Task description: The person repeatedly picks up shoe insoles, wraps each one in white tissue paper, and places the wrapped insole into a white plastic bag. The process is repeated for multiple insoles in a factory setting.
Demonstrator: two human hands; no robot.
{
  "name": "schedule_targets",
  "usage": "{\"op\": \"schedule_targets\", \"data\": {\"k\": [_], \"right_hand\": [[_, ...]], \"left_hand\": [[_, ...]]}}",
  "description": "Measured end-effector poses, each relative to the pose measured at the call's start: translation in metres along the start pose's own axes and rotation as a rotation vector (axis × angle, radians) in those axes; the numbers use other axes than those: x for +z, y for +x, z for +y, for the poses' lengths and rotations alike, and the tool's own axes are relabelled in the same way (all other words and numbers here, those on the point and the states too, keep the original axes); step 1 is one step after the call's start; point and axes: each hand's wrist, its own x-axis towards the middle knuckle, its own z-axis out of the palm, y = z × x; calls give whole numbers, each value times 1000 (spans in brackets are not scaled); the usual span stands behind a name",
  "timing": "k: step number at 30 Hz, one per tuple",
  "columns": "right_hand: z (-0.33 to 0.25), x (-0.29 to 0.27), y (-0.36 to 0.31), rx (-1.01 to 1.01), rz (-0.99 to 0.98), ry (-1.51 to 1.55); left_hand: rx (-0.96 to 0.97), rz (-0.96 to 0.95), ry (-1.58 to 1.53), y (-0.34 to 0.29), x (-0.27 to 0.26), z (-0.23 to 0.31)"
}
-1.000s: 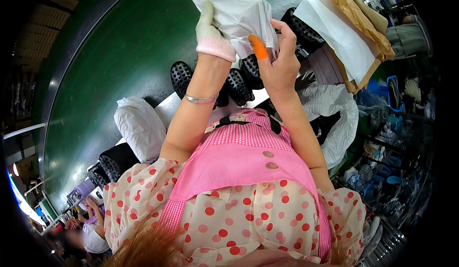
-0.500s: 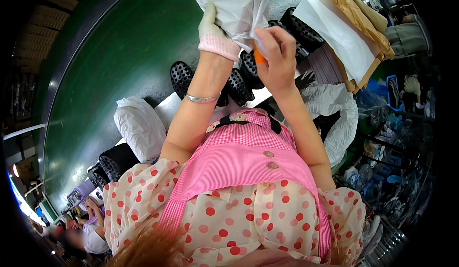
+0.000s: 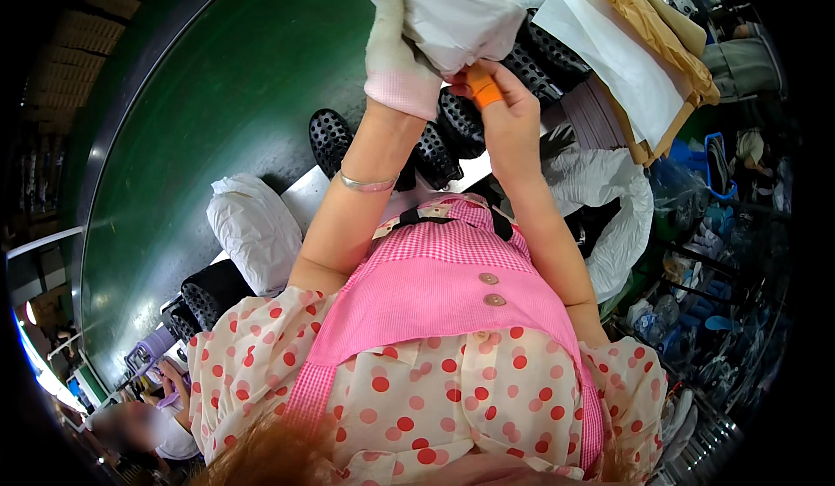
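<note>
At the top centre a white wrapped bundle [image 3: 461, 12] is held up; what is inside is hidden. My left hand [image 3: 396, 55], in a pale glove with a pink cuff, supports its left side, thumb upright against the wrapping. Bare except for an orange band [image 3: 484, 86] around a finger, my right hand [image 3: 507, 112] pinches the wrapping's lower edge. Below and behind my hands lie several black shoes [image 3: 461, 120] with round-studded soles.
Another white wrapped bundle [image 3: 255, 234] rests left of my arm on the green table [image 3: 200, 120], near more black shoes [image 3: 213, 293]. To the right are white paper sheets [image 3: 617, 60] on brown paper [image 3: 674, 33], and an open white bag [image 3: 631, 207]. Another person [image 3: 170, 425] is at lower left.
The bundle has shifted a little to the right and tilted. My right hand has moved down along its edge, its fingers now tucked in at the wrapping's lower end.
</note>
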Motion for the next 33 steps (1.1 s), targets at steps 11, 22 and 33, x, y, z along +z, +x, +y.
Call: {"op": "schedule_targets", "data": {"k": [11, 22, 33], "right_hand": [[-29, -4, 19, 328, -3, 1113], [2, -42, 20, 12, -101, 337], [4, -11, 9, 414, 181, 720]], "left_hand": [[26, -183, 86, -18, -5, -14], [-520, 85, -347, -13, -28, -2], [-18, 169, 7, -9, -26, -8]]}}
